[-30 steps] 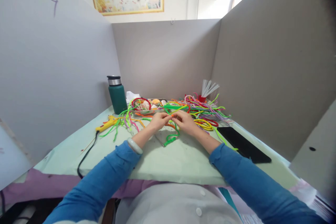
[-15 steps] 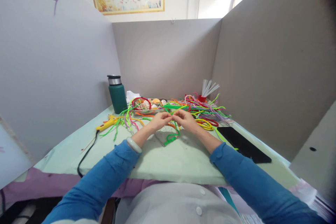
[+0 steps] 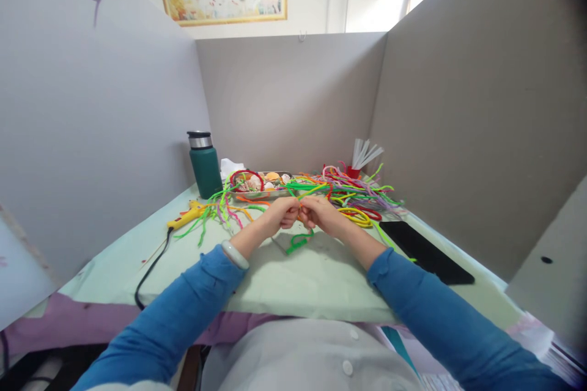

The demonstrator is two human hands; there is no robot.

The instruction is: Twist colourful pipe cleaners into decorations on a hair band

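Note:
My left hand [image 3: 283, 213] and my right hand [image 3: 316, 214] meet knuckle to knuckle above the middle of the table, both with curled fingers. Between them they pinch a green pipe cleaner [image 3: 300, 241]. Its lower part shows beneath the hands as a loop with a tightly coiled end; the pinched part is hidden by my fingers. Just behind lies a pile of coloured pipe cleaners [image 3: 358, 192], with a bent yellow bundle [image 3: 358, 217] beside my right hand. A metal tray [image 3: 257, 194] of shells and small pieces sits beyond my left hand.
A green bottle [image 3: 205, 168] stands at the back left. Nearer lies a yellow glue gun [image 3: 186, 217] with a black cord, beside loose pipe cleaners [image 3: 224, 211]. White sticks stand in a red cup [image 3: 353, 172]. A black mat [image 3: 426, 253] lies right. Grey partitions [image 3: 293, 104] enclose the table.
My fingers have curled in from an extended pinch to near fists, pressed together. Less of the green pipe cleaner shows under them. The things on the table have not moved.

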